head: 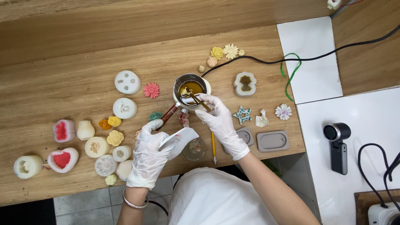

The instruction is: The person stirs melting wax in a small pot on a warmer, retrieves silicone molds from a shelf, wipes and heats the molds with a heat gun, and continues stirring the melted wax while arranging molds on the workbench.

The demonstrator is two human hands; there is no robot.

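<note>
Gloved hands work over a small metal melting pot (191, 89) of amber liquid at the wooden table's (62, 83) centre.
The right hand (218, 116) pinches thin tongs (199, 101), dipping what looks like a small pale piece; the left hand (150, 152), at 7 o'clock of the pot, clasps a white paper wad (180, 137) beside smooth silicone moulds (106, 156).

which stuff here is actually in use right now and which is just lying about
In use: right hand with tweezers over the small metal pot; left hand with white paper.

Lying about: silicone moulds, pencil, grey trays, star piece.
</note>
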